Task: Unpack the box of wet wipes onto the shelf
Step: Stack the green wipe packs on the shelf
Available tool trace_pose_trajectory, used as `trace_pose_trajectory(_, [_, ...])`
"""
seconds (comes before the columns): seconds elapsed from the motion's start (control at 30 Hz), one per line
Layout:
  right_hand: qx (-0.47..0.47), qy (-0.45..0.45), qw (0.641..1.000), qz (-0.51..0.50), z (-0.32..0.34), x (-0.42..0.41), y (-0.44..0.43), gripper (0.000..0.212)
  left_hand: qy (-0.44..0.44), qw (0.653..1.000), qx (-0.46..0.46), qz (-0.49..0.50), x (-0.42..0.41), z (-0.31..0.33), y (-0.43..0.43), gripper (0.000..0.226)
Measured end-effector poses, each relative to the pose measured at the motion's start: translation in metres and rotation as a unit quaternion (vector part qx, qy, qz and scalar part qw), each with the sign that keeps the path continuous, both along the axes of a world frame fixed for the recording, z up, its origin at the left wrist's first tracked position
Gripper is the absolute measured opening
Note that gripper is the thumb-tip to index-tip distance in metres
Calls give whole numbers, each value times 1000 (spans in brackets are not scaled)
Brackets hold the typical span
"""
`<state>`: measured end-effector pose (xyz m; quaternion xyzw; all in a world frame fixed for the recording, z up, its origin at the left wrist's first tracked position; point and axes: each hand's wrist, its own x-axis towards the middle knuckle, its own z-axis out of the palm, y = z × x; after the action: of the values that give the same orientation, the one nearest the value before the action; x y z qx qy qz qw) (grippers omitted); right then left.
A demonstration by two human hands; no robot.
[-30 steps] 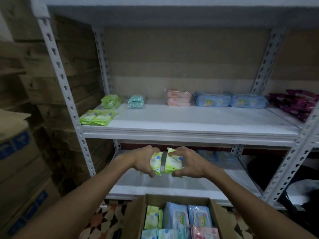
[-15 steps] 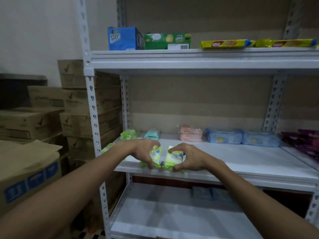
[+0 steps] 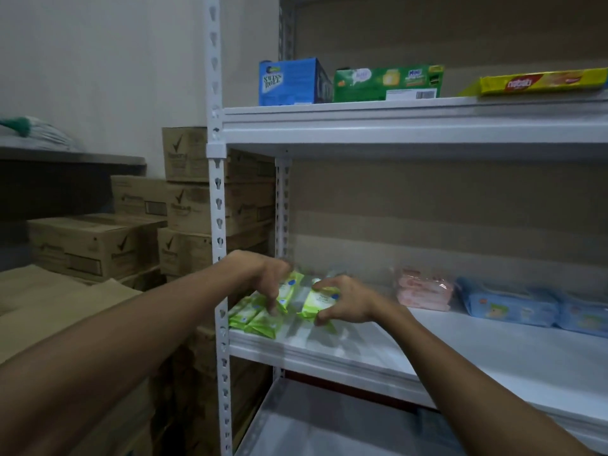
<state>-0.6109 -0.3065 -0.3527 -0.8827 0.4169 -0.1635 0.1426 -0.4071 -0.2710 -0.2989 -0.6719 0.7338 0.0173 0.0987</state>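
Observation:
Both my hands reach over the left front of the white middle shelf [image 3: 460, 343]. My left hand [image 3: 273, 278] holds a small green wet wipe pack [image 3: 289, 289] just above several green packs [image 3: 255, 317] lying at the shelf's left edge. My right hand [image 3: 342, 302] grips a second green wet wipe pack [image 3: 317, 302] a little to the right, low over the shelf board. Further back lie pink wipe packs [image 3: 422, 289] and blue wipe packs [image 3: 513, 306]. The box of wipes is out of view.
The upper shelf [image 3: 394, 126] carries a blue carton [image 3: 289, 81], a green carton [image 3: 386, 83] and a yellow biscuit pack [image 3: 539, 82]. Stacked cardboard boxes [image 3: 131, 238] stand left of the white upright post [image 3: 217, 225]. A lower shelf [image 3: 329, 429] shows beneath.
My view has risen and swung left, and the box has left the frame. Both hands carried the two green packs up and left, from in front of the shelf to over its left end.

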Motion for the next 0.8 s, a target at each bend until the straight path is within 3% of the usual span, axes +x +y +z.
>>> trace_pose_trajectory(0.2, [5, 10, 1000, 14, -7, 42, -29, 77, -70, 996, 40, 45, 30, -1, -18, 111])
trace_pose_trajectory(0.47, [38, -8, 999, 28, -23, 100, -28, 83, -192, 972, 107, 89, 46, -21, -30, 101])
trace_pose_trajectory(0.67, [52, 6, 998, 41, -28, 114, -26, 67, -238, 962, 109, 77, 48, -22, -29, 95])
trace_pose_trajectory(0.8, [40, 33, 998, 44, -31, 114, -24, 69, -231, 964, 116, 64, 50, -22, -30, 108])
